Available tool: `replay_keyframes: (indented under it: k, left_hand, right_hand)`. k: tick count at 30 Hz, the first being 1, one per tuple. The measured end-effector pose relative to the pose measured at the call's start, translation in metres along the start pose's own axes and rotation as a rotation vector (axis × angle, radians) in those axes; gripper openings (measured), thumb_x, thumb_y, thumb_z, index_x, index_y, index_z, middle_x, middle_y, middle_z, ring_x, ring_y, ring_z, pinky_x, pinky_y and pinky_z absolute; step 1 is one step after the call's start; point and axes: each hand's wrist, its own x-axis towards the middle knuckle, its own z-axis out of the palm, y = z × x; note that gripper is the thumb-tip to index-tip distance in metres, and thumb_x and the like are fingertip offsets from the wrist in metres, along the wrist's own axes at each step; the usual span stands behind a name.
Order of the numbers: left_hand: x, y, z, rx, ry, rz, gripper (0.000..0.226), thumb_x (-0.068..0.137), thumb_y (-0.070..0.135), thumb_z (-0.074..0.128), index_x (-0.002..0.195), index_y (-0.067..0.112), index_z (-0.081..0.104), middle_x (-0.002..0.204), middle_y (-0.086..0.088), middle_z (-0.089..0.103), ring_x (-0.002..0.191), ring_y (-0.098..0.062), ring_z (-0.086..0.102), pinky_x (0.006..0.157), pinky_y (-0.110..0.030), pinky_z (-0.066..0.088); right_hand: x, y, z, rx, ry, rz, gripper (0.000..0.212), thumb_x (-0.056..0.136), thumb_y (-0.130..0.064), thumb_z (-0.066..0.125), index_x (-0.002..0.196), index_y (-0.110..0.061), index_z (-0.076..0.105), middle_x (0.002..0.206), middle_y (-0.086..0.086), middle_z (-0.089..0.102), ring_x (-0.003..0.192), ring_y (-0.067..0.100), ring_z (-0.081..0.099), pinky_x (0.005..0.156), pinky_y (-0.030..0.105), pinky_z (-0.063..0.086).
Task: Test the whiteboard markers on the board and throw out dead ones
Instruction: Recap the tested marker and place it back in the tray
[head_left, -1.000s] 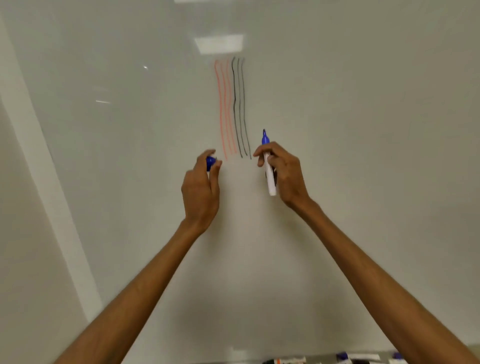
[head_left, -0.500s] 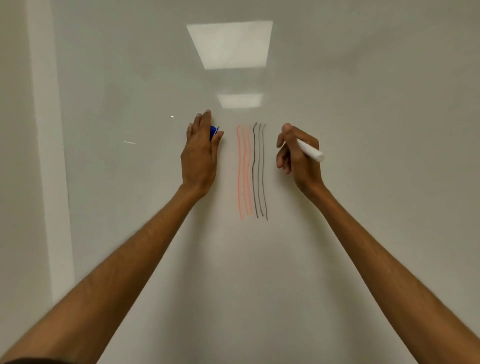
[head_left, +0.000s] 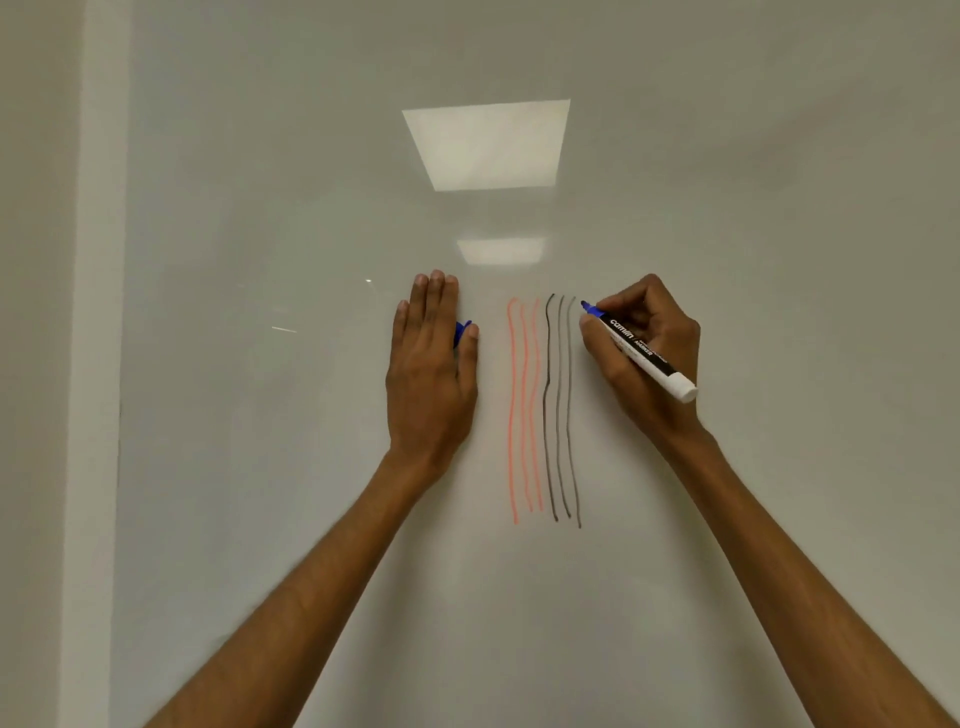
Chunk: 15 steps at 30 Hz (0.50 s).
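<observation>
The whiteboard (head_left: 753, 218) fills the view. My right hand (head_left: 638, 401) grips an uncapped blue marker (head_left: 644, 357) like a pen, white body with a black label. Its blue tip touches the board just right of the top of three black lines (head_left: 559, 405). Three wavy red lines (head_left: 524, 405) run down to the left of the black ones. My left hand (head_left: 428, 374) lies flat on the board left of the red lines, fingers straight. It keeps the blue cap (head_left: 462, 331) pinched between thumb and forefinger.
The board's pale left frame strip (head_left: 98, 364) runs top to bottom, with wall beyond it. Two ceiling lights reflect in the board above my hands (head_left: 488, 145). The tray with the other markers is out of view.
Both hands rose up the board beside the lines. My left hand flattened onto the board, and my right hand turned the marker's tip onto the board by the black lines' top.
</observation>
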Motion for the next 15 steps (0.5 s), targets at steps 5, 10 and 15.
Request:
replay_keyframes:
  k: [5, 10, 15]
  left_hand:
    - [-0.003, -0.001, 0.0, 0.02, -0.023, -0.004, 0.054, 0.108, 0.027, 0.032, 0.156, 0.007, 0.02, 0.165, -0.004, 0.017, 0.153, -0.011, 0.006, 0.125, -0.03, 0.003]
    - [-0.008, 0.0, 0.001, 0.031, -0.027, -0.014, 0.054, 0.108, 0.027, 0.032, 0.157, 0.008, 0.02, 0.165, -0.004, 0.016, 0.153, -0.011, 0.006, 0.126, -0.033, 0.004]
    - [-0.011, 0.001, 0.001, 0.021, -0.031, -0.027, 0.054, 0.108, 0.027, 0.032, 0.157, 0.009, 0.02, 0.165, -0.003, 0.015, 0.153, -0.011, 0.005, 0.126, -0.033, 0.004]
  right_hand:
    - [0.001, 0.002, 0.0, 0.024, 0.041, 0.054, 0.017, 0.089, -0.021, 0.07, 0.083, -0.01, 0.058, 0.077, 0.004, 0.068, 0.068, 0.025, 0.069, 0.058, 0.031, 0.053]
    - [0.0, 0.002, 0.002, 0.023, 0.061, 0.057, 0.017, 0.089, -0.02, 0.071, 0.084, -0.009, 0.06, 0.078, 0.001, 0.069, 0.068, 0.02, 0.068, 0.059, 0.026, 0.052]
    - [0.002, 0.003, 0.001, 0.01, 0.054, 0.087, 0.014, 0.088, -0.018, 0.073, 0.087, -0.008, 0.063, 0.082, -0.001, 0.068, 0.071, 0.013, 0.069, 0.063, 0.016, 0.05]
